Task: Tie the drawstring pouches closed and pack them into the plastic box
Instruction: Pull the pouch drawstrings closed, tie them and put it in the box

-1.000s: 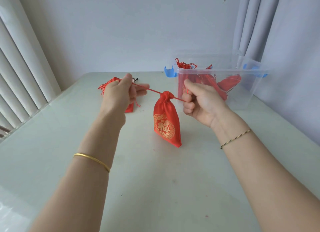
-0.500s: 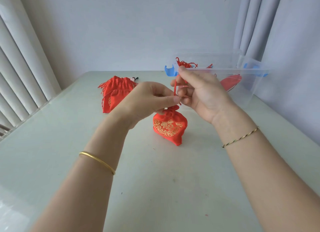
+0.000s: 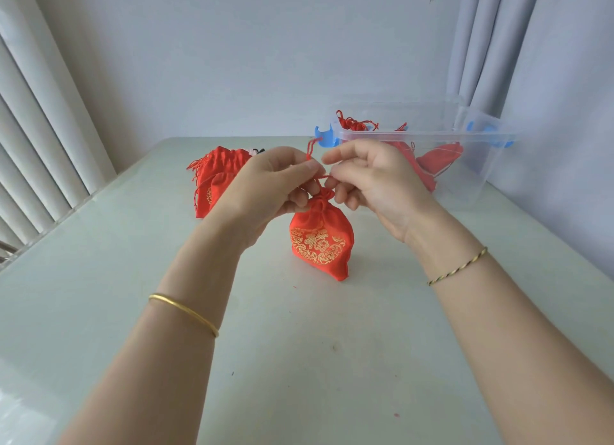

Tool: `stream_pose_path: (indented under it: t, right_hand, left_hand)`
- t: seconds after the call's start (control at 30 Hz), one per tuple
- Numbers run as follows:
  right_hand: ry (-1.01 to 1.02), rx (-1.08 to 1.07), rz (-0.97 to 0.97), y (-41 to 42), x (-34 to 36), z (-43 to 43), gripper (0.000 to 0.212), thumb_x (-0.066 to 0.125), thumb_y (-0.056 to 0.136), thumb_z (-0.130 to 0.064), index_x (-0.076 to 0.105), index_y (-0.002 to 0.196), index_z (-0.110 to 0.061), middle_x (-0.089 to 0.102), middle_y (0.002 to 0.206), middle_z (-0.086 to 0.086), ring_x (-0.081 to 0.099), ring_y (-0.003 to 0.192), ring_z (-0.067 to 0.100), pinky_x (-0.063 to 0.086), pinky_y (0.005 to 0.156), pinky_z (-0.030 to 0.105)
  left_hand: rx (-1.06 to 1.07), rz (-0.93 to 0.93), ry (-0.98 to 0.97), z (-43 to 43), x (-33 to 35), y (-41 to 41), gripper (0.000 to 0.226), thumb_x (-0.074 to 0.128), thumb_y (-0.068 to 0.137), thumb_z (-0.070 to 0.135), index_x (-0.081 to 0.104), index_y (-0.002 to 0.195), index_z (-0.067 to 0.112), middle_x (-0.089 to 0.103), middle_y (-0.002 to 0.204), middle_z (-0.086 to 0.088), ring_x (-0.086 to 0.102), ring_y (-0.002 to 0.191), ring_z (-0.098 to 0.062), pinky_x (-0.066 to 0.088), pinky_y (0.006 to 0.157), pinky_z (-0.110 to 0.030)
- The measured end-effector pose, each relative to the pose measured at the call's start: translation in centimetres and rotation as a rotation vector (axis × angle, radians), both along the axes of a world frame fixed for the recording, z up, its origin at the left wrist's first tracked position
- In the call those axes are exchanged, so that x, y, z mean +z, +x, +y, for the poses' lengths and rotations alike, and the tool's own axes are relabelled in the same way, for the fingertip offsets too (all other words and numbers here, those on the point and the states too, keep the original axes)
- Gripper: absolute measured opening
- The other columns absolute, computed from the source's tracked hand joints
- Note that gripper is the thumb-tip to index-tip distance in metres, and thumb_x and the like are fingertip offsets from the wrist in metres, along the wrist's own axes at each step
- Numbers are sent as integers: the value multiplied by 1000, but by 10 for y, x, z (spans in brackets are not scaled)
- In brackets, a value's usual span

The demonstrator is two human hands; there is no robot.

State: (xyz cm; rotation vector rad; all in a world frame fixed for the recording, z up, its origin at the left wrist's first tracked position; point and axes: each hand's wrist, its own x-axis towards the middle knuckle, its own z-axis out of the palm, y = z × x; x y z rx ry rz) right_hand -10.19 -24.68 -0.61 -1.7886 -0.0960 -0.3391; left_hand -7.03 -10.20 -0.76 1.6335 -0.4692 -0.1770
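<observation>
I note a heap of red drawstring pouches (image 3: 216, 178) lying at the far left of the pale worktop (image 3: 299, 361). The left hand (image 3: 272, 185), gold bangle (image 3: 184, 313) on its wrist, pinches the red drawstring (image 3: 312, 148) between thumb and fingers (image 3: 309, 170); a loop of cord stands up above the pinch. Directly below, the red pouch with gold embroidery (image 3: 320, 238) stands on the worktop, neck gathered shut. The right hand (image 3: 375, 178), wearing a braided bracelet (image 3: 458, 266), has its fingers (image 3: 339, 158) curled onto the same cord just above the pouch neck. Behind and to the right sits the clear plastic box (image 3: 481, 165) with blue latches (image 3: 324, 135), red packed pouches (image 3: 438, 155) visible inside.
</observation>
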Motion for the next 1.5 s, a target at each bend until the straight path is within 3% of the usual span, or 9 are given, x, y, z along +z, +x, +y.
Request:
stream_pose_path:
  t: [0.2, 0.4, 0.57, 0.67, 0.77, 0.9, 0.97, 1.33, 1.5]
  right_hand:
    - [-219, -17, -186, 0, -6, 5, 18, 72, 75, -5, 59, 83, -15, 53, 72, -1, 47, 59, 2, 40, 56, 13]
    - [-497, -142, -388, 3, -10, 10, 10, 73, 74, -9, 68, 82, -10, 42, 65, -17, 47, 56, -5, 34, 57, 9]
    - [-684, -192, -450, 4, -13, 13, 3, 64, 80, -9, 66, 80, -8, 37, 68, -18, 41, 57, -2, 33, 58, 18]
    - [-482, -184, -312, 4, -12, 11, 9, 63, 82, -8, 67, 75, -11, 49, 61, -17, 49, 52, -6, 35, 54, 9]
    - [-107, -148, -90, 6, -12, 6, 17, 62, 82, -6, 65, 66, -12, 53, 52, -11, 43, 42, 0, 32, 47, 12]
    - [271, -44, 98, 8, -13, 2, 18, 59, 85, -4, 60, 67, -5, 36, 54, 1, 25, 37, 5, 18, 40, 19]
    - [346, -1, 125, 8, -12, 3, 18, 58, 86, -3, 58, 68, -4, 36, 52, 0, 25, 35, 4, 20, 38, 18]
    - [430, 149, 137, 9, -13, -2, 16, 55, 89, -3, 58, 73, -6, 37, 55, 0, 28, 39, 3, 24, 40, 16]
    - [-48, -94, 11, 6, -8, -21, 15, 65, 83, -8, 63, 71, -17, 57, 66, -3, 46, 53, 3, 35, 47, 12]
  left_hand:
    - [144, 4, -37, -1, 1, 1, 14, 58, 90, 11, 59, 77, 9, 59, 52, 2, 53, 42, -4, 53, 52, -19]
    - [202, -8, -41, 0, 2, -1, 17, 61, 87, 7, 57, 70, 6, 58, 44, 0, 58, 40, -6, 46, 43, -15]
    - [244, -29, -104, 0, 8, -3, 3, 58, 86, 1, 58, 88, 2, 64, 67, -11, 65, 50, -11, 51, 50, -19]
    - [313, -116, -50, 1, 12, -3, 20, 61, 83, 5, 54, 101, 9, 65, 91, -11, 70, 73, -18, 57, 62, -27]
    - [391, -332, 105, 0, 17, -8, 21, 61, 79, 7, 52, 92, 21, 59, 101, 2, 67, 77, -12, 58, 71, -37]
    - [318, -579, 318, -4, 17, -13, 24, 66, 76, 12, 58, 76, 34, 51, 102, 10, 54, 98, -6, 43, 83, -17]
    - [338, -630, 399, -6, 12, -11, 14, 70, 76, 20, 65, 79, 34, 42, 98, 9, 48, 104, -11, 38, 85, -20]
    - [379, -683, 489, -7, 2, -3, 4, 69, 81, 22, 71, 85, 22, 42, 97, 6, 49, 99, -16, 36, 79, -24]
    - [427, -692, 453, -3, 2, 2, 7, 58, 86, 14, 60, 81, 17, 48, 87, 6, 52, 81, -16, 41, 68, -24]
